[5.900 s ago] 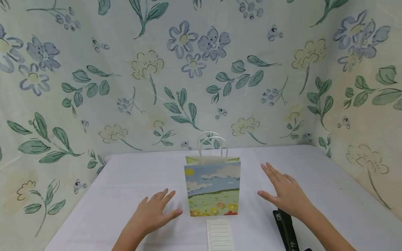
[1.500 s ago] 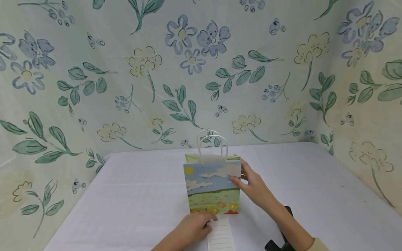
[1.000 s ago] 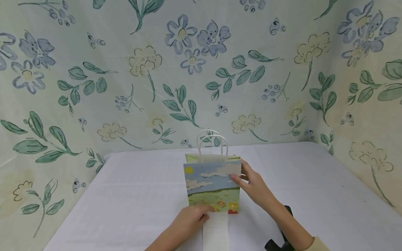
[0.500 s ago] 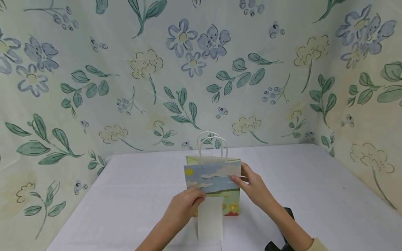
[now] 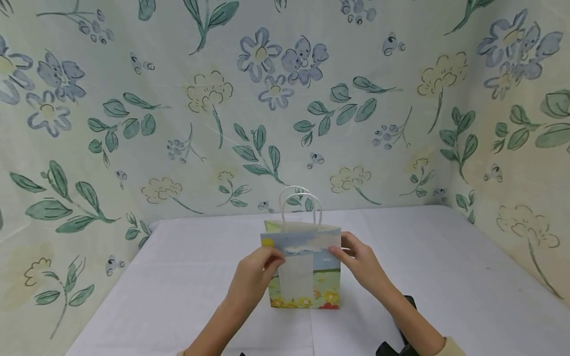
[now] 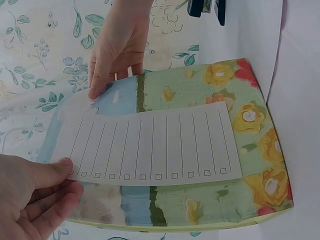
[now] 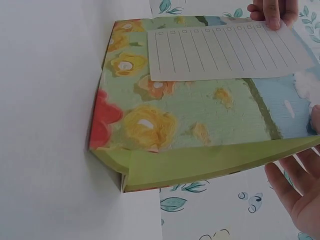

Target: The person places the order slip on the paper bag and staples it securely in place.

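Note:
A small paper gift bag [image 5: 327, 289], printed with sky, meadow and flowers, stands upright on the white cloth. Its two white handles [image 5: 318, 202] rise above the mouth. My left hand [image 5: 249, 279] pinches a white checklist slip [image 5: 297, 279] by its upper left corner. The slip lies over the front of the bag; in the left wrist view its ruled lines and small boxes [image 6: 158, 176] show. My right hand [image 5: 361, 264] grips the bag's right edge near the top, thumb on the front and the other fingers behind, as the right wrist view shows.
A black stapler [image 5: 408, 299] lies on the table at the right, mostly hidden under my right forearm; part of it shows in the left wrist view [image 6: 206, 7]. White cloth [image 5: 191, 277] covers the table. Flowered fabric [image 5: 267, 123] hangs behind and at both sides.
The right hand came from above the stapler to the bag's right edge and stays there. The left hand took the slip off the table and raised it against the bag's front.

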Motion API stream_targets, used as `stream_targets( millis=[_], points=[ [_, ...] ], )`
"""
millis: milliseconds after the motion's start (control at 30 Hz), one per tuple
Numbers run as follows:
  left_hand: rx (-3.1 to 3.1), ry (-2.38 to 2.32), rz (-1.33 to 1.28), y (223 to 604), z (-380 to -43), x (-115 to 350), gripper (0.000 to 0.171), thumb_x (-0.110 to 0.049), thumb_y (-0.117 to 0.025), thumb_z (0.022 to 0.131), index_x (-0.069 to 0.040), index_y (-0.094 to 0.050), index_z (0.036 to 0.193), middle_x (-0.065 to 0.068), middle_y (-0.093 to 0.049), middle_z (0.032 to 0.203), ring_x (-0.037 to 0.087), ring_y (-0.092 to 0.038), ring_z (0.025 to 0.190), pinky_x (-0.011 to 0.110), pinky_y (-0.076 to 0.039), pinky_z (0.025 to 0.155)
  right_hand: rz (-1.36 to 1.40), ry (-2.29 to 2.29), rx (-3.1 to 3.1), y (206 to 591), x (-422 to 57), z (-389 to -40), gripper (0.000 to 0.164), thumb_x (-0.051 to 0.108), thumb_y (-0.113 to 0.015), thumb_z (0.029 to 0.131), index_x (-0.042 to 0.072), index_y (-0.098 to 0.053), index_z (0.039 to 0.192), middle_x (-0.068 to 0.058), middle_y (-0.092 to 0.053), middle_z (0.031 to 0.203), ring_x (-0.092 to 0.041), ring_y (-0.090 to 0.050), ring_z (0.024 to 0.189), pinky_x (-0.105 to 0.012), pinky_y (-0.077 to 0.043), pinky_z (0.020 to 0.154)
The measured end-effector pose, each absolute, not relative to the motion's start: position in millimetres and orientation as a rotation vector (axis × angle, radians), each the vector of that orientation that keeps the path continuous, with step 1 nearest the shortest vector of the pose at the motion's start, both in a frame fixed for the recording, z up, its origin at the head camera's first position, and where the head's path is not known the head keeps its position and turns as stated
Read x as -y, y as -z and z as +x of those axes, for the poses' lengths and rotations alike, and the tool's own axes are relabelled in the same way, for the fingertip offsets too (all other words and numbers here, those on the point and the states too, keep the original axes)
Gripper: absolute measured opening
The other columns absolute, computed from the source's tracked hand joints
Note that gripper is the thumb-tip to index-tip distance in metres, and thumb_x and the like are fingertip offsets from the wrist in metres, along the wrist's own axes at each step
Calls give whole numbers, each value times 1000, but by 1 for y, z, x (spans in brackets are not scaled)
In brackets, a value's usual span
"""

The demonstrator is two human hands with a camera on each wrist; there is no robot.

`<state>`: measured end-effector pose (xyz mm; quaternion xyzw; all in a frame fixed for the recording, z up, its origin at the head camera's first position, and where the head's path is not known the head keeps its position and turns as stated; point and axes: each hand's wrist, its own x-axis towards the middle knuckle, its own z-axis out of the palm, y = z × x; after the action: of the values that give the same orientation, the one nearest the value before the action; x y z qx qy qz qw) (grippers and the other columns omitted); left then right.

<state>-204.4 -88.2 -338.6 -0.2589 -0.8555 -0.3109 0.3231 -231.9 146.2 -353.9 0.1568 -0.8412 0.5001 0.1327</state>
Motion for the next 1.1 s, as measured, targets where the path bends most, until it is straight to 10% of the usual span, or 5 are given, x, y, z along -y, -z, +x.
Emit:
stream_targets(
  millis=[1100],
  points=[
    [1923, 724, -606, 320, -220, 71, 19, -10, -81, 64, -11, -63, 71, 6, -53, 100, 20, -45, 93, 36, -30, 78, 434, -1537, 2374, 356, -144, -236, 18, 18, -61, 85, 8, -59, 100, -11, -65, 102, -26, -63, 97, -39, -52, 81]
  ],
)
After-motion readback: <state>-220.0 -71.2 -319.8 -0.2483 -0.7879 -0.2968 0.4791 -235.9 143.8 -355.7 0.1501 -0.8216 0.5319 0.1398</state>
